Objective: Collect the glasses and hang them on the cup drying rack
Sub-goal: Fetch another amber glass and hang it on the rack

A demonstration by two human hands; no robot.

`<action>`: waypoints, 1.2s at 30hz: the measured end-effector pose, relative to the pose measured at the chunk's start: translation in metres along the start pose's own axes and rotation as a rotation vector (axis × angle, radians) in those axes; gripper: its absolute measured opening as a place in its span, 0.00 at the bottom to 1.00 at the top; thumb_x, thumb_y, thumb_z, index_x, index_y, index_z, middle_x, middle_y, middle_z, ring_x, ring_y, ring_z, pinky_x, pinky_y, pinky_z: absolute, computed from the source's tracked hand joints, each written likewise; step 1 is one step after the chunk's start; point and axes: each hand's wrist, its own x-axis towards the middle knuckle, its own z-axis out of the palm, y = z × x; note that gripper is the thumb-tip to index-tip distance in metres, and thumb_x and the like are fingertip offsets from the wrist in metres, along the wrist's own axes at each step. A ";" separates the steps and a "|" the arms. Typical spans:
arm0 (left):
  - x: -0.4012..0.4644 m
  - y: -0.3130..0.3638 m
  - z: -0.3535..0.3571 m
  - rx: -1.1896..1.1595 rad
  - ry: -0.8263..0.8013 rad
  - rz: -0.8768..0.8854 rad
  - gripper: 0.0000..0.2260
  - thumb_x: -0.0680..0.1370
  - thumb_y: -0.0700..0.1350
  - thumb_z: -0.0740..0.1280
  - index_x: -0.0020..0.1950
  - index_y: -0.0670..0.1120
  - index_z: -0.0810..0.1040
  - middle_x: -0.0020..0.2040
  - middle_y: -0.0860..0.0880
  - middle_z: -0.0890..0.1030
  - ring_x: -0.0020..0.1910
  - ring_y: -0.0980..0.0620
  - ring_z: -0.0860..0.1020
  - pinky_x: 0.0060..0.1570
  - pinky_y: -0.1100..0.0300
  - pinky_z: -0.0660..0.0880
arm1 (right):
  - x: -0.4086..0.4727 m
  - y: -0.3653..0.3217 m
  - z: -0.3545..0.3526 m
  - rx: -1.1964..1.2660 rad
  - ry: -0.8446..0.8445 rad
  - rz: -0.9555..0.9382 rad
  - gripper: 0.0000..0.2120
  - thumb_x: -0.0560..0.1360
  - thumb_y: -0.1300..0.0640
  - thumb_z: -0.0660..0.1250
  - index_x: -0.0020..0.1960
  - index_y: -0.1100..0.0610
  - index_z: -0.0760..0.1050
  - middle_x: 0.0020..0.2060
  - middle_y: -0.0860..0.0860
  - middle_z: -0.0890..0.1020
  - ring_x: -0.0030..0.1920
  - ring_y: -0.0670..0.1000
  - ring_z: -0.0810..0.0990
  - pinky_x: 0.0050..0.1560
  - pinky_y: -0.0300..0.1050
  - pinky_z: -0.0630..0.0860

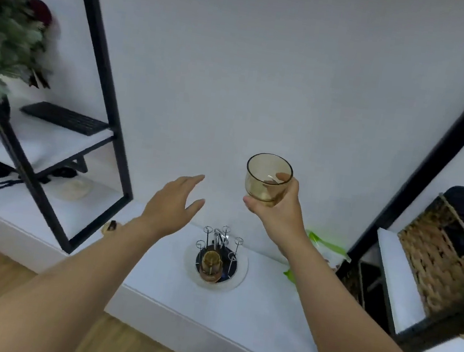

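View from my head, looking down over both forearms at the cup drying rack [217,255], which served as the reference for every position given here. My right hand [278,208] was raised above the rack and a little to its right, closed around an amber glass [268,177]: the thumb lay across the side facing me, the fingers [283,177] showed through the far wall, and the base sat against my palm. The glass's long axis ran roughly upright, tipped slightly toward me, with the open mouth uppermost. My left hand [175,202] hovered above and to the left of the rack, fingers spread and extended, holding nothing. The rack stood on a round tray [237,280] on the white shelf [250,317], its thin prongs rising with looped tips; a second amber glass [210,263] already hung mouth-down on the near side, while the prongs behind and to the right of it appeared free. The deciding relation, in my judgement, was orientation: the held glass was mouth-up directly over upward-pointing prongs, so it would have to be inverted before descending onto one. Of the two hands, the right was both loaded and the nearer to the free right-side prongs
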 end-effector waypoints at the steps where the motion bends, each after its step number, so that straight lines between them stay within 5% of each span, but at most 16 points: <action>1: 0.009 -0.010 0.005 -0.008 -0.027 0.018 0.26 0.83 0.56 0.62 0.81 0.54 0.62 0.77 0.51 0.69 0.74 0.47 0.68 0.70 0.50 0.67 | 0.004 0.000 0.009 -0.004 0.036 0.015 0.36 0.69 0.55 0.83 0.68 0.45 0.64 0.59 0.43 0.79 0.58 0.39 0.79 0.55 0.34 0.75; 10: 0.072 -0.077 0.076 0.072 -0.251 0.284 0.26 0.82 0.56 0.62 0.80 0.53 0.63 0.76 0.49 0.70 0.71 0.46 0.71 0.66 0.50 0.70 | 0.034 0.038 0.068 -0.039 0.249 0.082 0.38 0.69 0.55 0.83 0.69 0.47 0.64 0.59 0.42 0.78 0.57 0.39 0.79 0.50 0.26 0.73; 14: 0.067 -0.100 0.120 0.013 -0.282 0.275 0.25 0.82 0.56 0.64 0.79 0.53 0.66 0.75 0.51 0.72 0.70 0.47 0.71 0.64 0.53 0.70 | 0.035 0.075 0.080 -0.081 0.269 0.110 0.38 0.68 0.54 0.84 0.69 0.46 0.64 0.58 0.45 0.80 0.58 0.46 0.81 0.58 0.41 0.77; 22: 0.033 -0.145 0.234 -0.082 -0.319 0.102 0.26 0.78 0.58 0.69 0.74 0.54 0.71 0.70 0.53 0.75 0.67 0.48 0.73 0.61 0.51 0.74 | 0.024 0.196 0.102 -0.063 0.313 0.165 0.38 0.66 0.54 0.84 0.68 0.46 0.66 0.55 0.46 0.81 0.56 0.43 0.83 0.58 0.45 0.81; 25: 0.023 -0.153 0.277 -0.109 -0.302 0.040 0.29 0.73 0.64 0.70 0.72 0.56 0.71 0.65 0.55 0.77 0.63 0.50 0.75 0.58 0.51 0.76 | 0.014 0.244 0.105 -0.059 0.320 0.188 0.38 0.67 0.56 0.84 0.69 0.48 0.67 0.55 0.44 0.81 0.51 0.37 0.82 0.48 0.32 0.77; 28: 0.013 -0.154 0.312 -0.164 -0.240 -0.054 0.36 0.68 0.69 0.72 0.71 0.57 0.70 0.63 0.56 0.77 0.63 0.50 0.74 0.57 0.48 0.77 | 0.006 0.288 0.107 -0.078 0.330 0.204 0.38 0.67 0.55 0.85 0.68 0.47 0.67 0.54 0.44 0.81 0.50 0.37 0.81 0.48 0.29 0.75; 33: 0.007 -0.157 0.353 -0.085 -0.080 -0.015 0.37 0.68 0.69 0.73 0.71 0.52 0.71 0.63 0.52 0.78 0.64 0.48 0.72 0.59 0.50 0.74 | -0.003 0.344 0.106 -0.027 0.363 0.225 0.37 0.65 0.53 0.86 0.66 0.45 0.69 0.54 0.46 0.82 0.53 0.44 0.82 0.55 0.45 0.80; 36: 0.005 -0.166 0.361 -0.068 -0.032 0.022 0.32 0.69 0.68 0.73 0.67 0.53 0.75 0.61 0.54 0.78 0.63 0.50 0.72 0.59 0.51 0.73 | -0.005 0.362 0.105 0.008 0.376 0.230 0.35 0.65 0.54 0.85 0.66 0.47 0.71 0.56 0.47 0.82 0.55 0.47 0.83 0.54 0.44 0.81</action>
